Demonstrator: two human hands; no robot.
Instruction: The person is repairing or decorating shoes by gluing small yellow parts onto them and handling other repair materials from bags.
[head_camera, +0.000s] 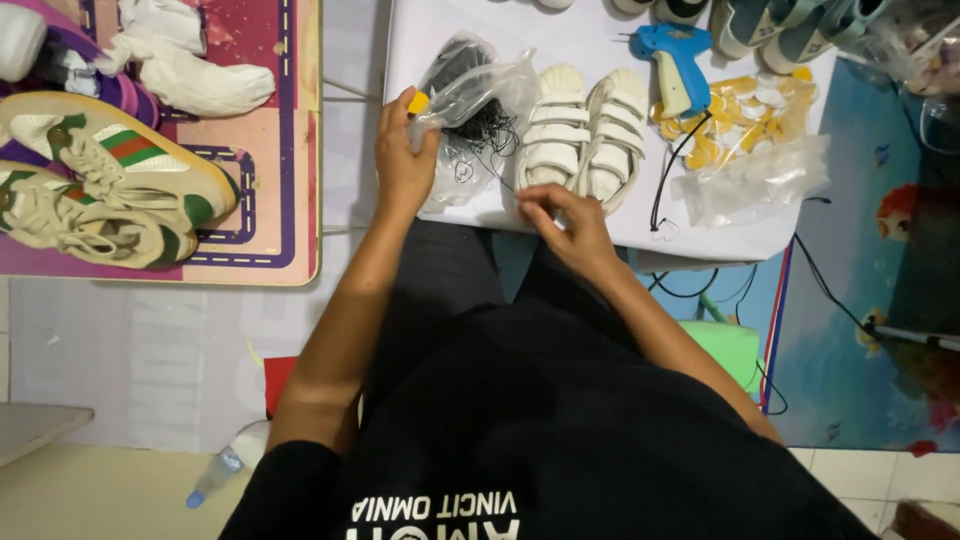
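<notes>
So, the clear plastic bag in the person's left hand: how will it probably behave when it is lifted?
The clear plastic bag is crumpled and creased in the left hand, so it is probably floppy and light. Its glossy film may be slippery. The thin black strings spilling from it look loose and could drag or tangle.

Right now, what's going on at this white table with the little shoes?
A person seated at the white table holds a clear plastic bag of black string loops in the left hand. The right hand pinches a thin black string drawn from it. A pair of small white strap shoes lies just beyond, with a blue tagging gun and yellow tags beside them.
</notes>
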